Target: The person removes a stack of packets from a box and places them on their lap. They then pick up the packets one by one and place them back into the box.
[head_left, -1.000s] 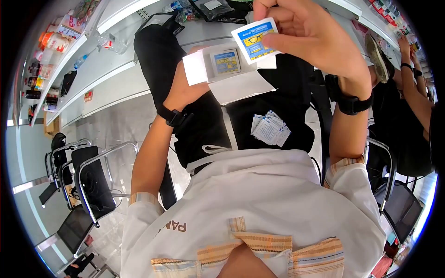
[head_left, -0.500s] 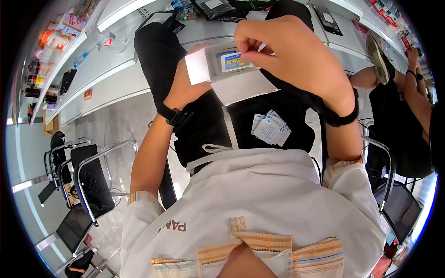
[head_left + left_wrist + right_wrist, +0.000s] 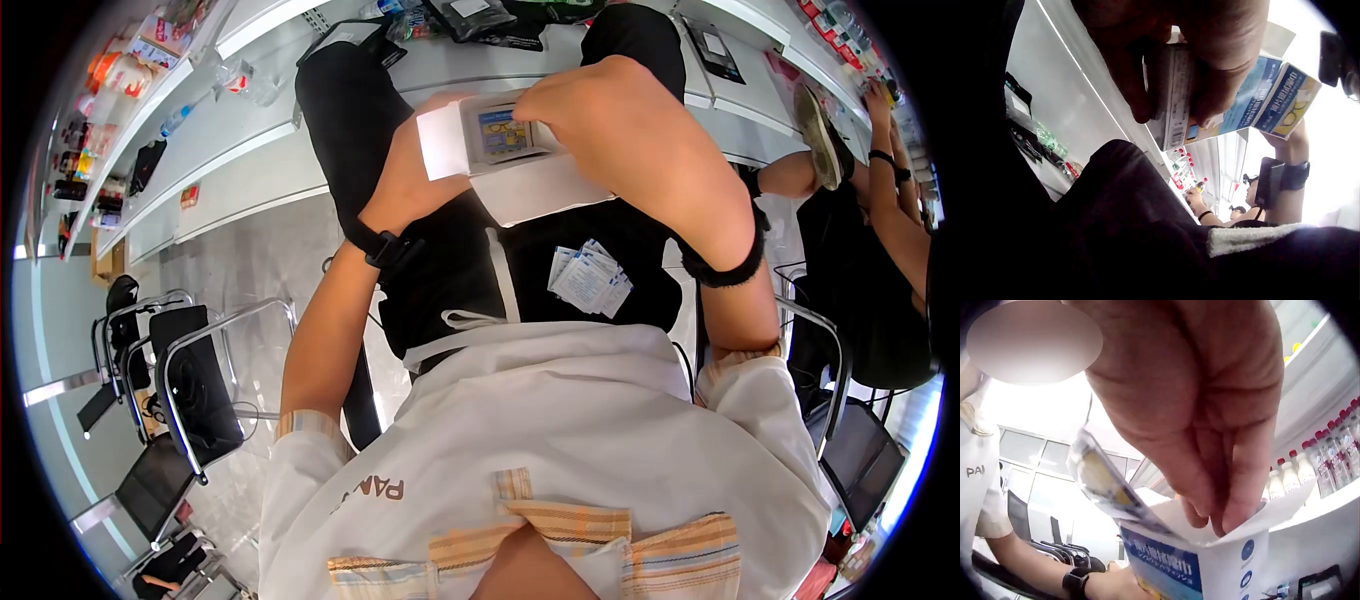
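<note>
My left hand [image 3: 418,165] grips an open cardboard box [image 3: 540,195] of lens wipes above the lap. Blue and yellow print with a pair of glasses shows on the box [image 3: 1250,103] in the left wrist view. A blue and yellow wipe sachet [image 3: 497,132] lies inside. My right hand [image 3: 630,130] leans over the box's right side. In the right wrist view the fingers [image 3: 1244,469] point down into the mouth of the box [image 3: 1229,565]; the rim hides their tips, and I cannot tell whether they pinch a sachet. Several loose sachets [image 3: 590,280] lie on the lap.
A white shelf desk [image 3: 250,215] runs along the front, with dark plastic packages [image 3: 480,20] and a clear bottle [image 3: 245,82] on it. Chairs [image 3: 185,380] stand to the left. At the right another person's arm [image 3: 895,190] reaches toward shelved bottles.
My right hand has lowered a sachet from above into the box, and its fingers now reach inside. The left hand keeps its grip on the box. The loose sachets have stayed on the lap.
</note>
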Demonstrator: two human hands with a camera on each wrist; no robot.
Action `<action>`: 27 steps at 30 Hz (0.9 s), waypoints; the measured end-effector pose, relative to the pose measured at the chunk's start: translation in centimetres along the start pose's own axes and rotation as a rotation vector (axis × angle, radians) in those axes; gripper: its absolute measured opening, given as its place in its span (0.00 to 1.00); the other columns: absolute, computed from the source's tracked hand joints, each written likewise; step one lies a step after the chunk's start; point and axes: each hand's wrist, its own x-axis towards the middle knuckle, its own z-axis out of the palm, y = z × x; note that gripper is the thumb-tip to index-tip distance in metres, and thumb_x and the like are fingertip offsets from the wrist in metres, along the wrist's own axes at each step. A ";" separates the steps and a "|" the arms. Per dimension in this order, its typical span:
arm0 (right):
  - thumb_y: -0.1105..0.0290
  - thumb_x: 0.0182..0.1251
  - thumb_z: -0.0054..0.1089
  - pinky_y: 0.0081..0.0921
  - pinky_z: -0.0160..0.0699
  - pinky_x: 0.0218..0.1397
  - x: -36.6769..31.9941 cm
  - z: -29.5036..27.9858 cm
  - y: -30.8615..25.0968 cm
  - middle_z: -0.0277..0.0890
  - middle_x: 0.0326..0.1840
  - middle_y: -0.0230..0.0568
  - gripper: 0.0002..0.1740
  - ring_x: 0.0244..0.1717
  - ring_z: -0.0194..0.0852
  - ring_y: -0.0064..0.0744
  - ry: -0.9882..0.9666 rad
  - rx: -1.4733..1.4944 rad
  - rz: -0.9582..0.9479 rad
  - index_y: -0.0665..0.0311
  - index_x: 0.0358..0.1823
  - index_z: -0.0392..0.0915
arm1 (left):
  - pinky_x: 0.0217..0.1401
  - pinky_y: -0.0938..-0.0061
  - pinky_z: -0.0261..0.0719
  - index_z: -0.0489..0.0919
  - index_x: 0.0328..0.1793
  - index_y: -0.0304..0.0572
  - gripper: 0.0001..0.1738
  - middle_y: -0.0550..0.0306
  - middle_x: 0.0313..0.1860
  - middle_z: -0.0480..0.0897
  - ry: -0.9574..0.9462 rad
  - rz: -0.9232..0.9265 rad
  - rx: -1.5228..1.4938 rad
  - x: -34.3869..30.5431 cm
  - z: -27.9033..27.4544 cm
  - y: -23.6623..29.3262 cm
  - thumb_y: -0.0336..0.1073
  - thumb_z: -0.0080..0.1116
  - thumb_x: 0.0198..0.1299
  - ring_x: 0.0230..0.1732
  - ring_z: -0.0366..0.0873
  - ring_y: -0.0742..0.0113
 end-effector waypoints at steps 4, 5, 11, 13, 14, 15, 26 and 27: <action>0.82 0.50 0.56 0.36 0.76 0.40 0.3 -1.2 -1.6 0.79 0.35 0.46 0.12 0.37 0.77 0.51 -0.060 0.064 0.013 0.66 0.37 0.80 | 0.56 0.69 0.76 0.74 0.58 0.37 0.33 0.50 0.53 0.80 -0.015 0.021 0.014 0.0 -0.1 -0.2 0.32 0.70 0.41 0.51 0.80 0.55; 0.83 0.50 0.56 0.37 0.76 0.40 0.4 -1.5 -2.1 0.79 0.34 0.46 0.11 0.36 0.77 0.51 -0.123 0.144 0.045 0.66 0.36 0.80 | 0.56 0.69 0.76 0.74 0.58 0.37 0.33 0.50 0.53 0.80 -0.014 0.021 0.014 0.0 0.0 -0.2 0.32 0.70 0.41 0.51 0.80 0.55; 0.83 0.54 0.53 0.36 0.73 0.37 1.2 -1.5 -3.1 0.76 0.30 0.47 0.08 0.34 0.75 0.52 -0.285 0.151 0.145 0.66 0.35 0.74 | 0.55 0.70 0.77 0.75 0.58 0.39 0.33 0.51 0.53 0.79 -0.031 0.114 -0.007 0.4 0.0 -0.4 0.34 0.73 0.43 0.51 0.80 0.56; 0.83 0.54 0.52 0.36 0.73 0.37 1.4 -2.1 -3.4 0.76 0.30 0.47 0.08 0.33 0.75 0.52 -0.299 0.146 0.156 0.66 0.36 0.73 | 0.55 0.69 0.77 0.75 0.59 0.40 0.32 0.52 0.53 0.80 -0.012 0.142 -0.087 0.3 0.2 -0.4 0.34 0.73 0.44 0.51 0.80 0.56; 0.83 0.54 0.51 0.37 0.73 0.37 1.4 -2.2 -3.5 0.75 0.29 0.47 0.08 0.33 0.75 0.52 -0.312 0.146 0.168 0.66 0.36 0.72 | 0.55 0.69 0.77 0.75 0.59 0.40 0.32 0.52 0.53 0.80 -0.011 0.141 -0.088 0.3 0.2 -0.4 0.34 0.73 0.44 0.51 0.80 0.56; 0.83 0.54 0.51 0.37 0.73 0.37 1.4 -2.2 -3.5 0.75 0.29 0.47 0.08 0.33 0.75 0.52 -0.314 0.147 0.168 0.66 0.36 0.72 | 0.57 0.70 0.76 0.74 0.59 0.39 0.31 0.53 0.54 0.78 -0.035 0.125 -0.069 0.3 0.1 -0.3 0.32 0.72 0.46 0.54 0.78 0.61; 0.83 0.56 0.50 0.38 0.73 0.39 1.2 -1.9 -3.6 0.76 0.29 0.43 0.12 0.35 0.76 0.49 -0.371 0.141 0.204 0.62 0.41 0.73 | 0.60 0.69 0.75 0.74 0.60 0.38 0.29 0.52 0.57 0.77 -0.051 0.114 -0.043 0.3 0.1 -0.1 0.27 0.70 0.49 0.56 0.76 0.62; 0.83 0.56 0.50 0.38 0.73 0.39 1.1 -1.9 -3.6 0.76 0.29 0.43 0.12 0.35 0.76 0.49 -0.371 0.141 0.204 0.62 0.41 0.73 | 0.60 0.69 0.75 0.74 0.60 0.38 0.29 0.52 0.57 0.77 -0.057 0.127 -0.054 0.3 0.1 -0.3 0.27 0.70 0.48 0.56 0.77 0.62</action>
